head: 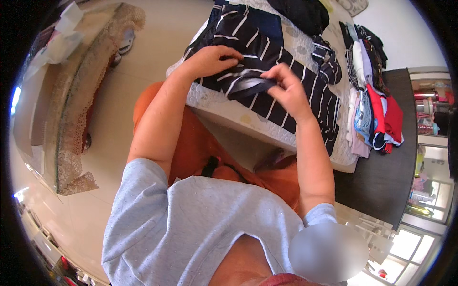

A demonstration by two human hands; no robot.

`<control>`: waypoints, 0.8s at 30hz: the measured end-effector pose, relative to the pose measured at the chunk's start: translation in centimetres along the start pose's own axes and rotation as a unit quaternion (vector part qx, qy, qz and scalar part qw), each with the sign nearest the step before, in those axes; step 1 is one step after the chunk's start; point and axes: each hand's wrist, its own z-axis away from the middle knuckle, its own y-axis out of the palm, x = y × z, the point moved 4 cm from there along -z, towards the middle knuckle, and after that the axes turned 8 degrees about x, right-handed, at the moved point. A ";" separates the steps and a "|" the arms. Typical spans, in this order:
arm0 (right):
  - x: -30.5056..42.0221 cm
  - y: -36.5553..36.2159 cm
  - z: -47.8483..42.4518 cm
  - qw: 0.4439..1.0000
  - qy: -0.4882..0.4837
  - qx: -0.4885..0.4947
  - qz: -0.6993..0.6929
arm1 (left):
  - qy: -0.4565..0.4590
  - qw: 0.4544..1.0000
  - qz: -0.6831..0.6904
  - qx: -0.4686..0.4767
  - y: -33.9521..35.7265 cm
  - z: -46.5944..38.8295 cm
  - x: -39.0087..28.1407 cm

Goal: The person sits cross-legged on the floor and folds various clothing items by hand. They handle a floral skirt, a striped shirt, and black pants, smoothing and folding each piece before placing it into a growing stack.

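Observation:
A black garment with white stripes [264, 50] lies spread over the edge of a bed [243, 118]. My right hand [288, 89] pinches a raised fold of this cloth between thumb and fingers; the fold is blurred and shows a pale inner side. To its left, my left hand [218, 60] rests on the garment with the thumb apart from the fingers, and nothing shows between them. A plain dark navy panel [270, 26] is visible on the garment's far part.
Bunched striped cloth [326, 60] and a black garment [300, 14] lie farther back on the bed. Several stacked clothes [374, 114] stand at the right, by a dark wooden surface [379, 186]. A glass-topped table with a lace cloth [77, 107] is at the left.

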 end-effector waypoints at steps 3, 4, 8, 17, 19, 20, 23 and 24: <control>-2.0 -3.2 -0.5 0.956 0.042 -0.171 -0.236 | -0.114 0.990 0.079 -0.001 -0.8 0.2 -1.2; -3.2 -4.0 -0.7 0.939 0.056 -0.214 -0.261 | -0.133 0.987 0.088 -0.005 -0.9 0.3 -1.7; -4.3 -4.9 -0.1 0.938 0.126 -0.235 -0.221 | -0.038 0.998 0.017 0.048 -1.0 0.5 -3.0; -2.7 -4.7 0.5 0.963 0.101 -0.179 -0.176 | -0.045 0.999 0.013 -0.002 -0.7 0.6 -1.6; -2.4 -4.5 0.5 0.962 0.102 -0.165 -0.190 | -0.082 0.994 0.073 0.010 -1.3 0.8 -1.8; -2.3 -4.3 0.3 0.954 0.094 -0.171 -0.227 | -0.104 0.989 0.103 0.010 -1.4 0.7 -0.6; -4.1 -4.3 -0.5 0.930 0.120 -0.192 -0.289 | -0.221 0.970 0.101 -0.007 -2.4 0.2 0.1; -6.4 -4.8 -0.7 0.926 0.162 -0.199 -0.276 | -0.222 0.965 0.097 -0.098 -2.7 -0.2 0.6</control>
